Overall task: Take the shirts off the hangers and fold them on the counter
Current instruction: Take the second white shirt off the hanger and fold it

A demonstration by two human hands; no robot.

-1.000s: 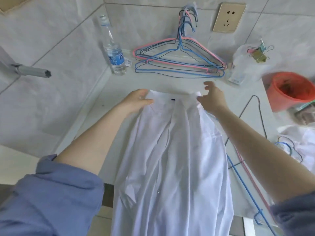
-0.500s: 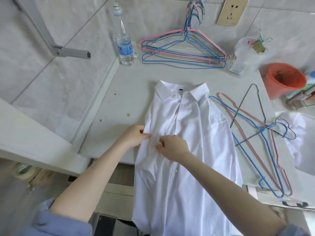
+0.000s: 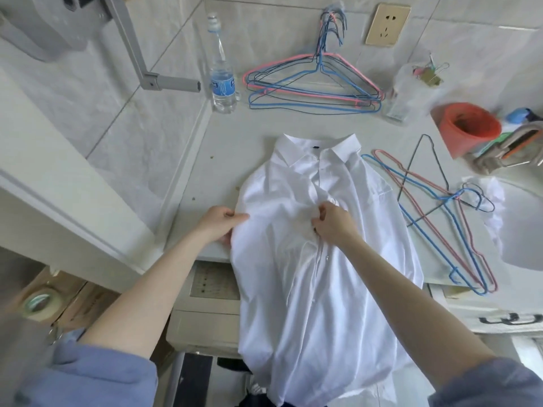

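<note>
View from above of a pale grey stone tabletop set against a tiled wall. A white button-front shirt is the largest thing on it. It lies front side up and off its hanger, with the collar pointing away from the person. Its upper half rests on the tabletop and its lower half hangs over the near edge.

At the back, against the wall, lies a pile of pink, blue and black wire hangers. A second loose group of wire hangers lies to the right of the shirt, just beside its shoulder. A red bucket sits at the far right. A clear water bottle stands upright to the left of the back pile.

Both hands are on the shirt at chest height. The left hand pinches the shirt's side edge between thumb and fingers. The right hand, fingers curled, grips a bunch of fabric by the row of buttons. The cloth between the hands is creased.
</note>
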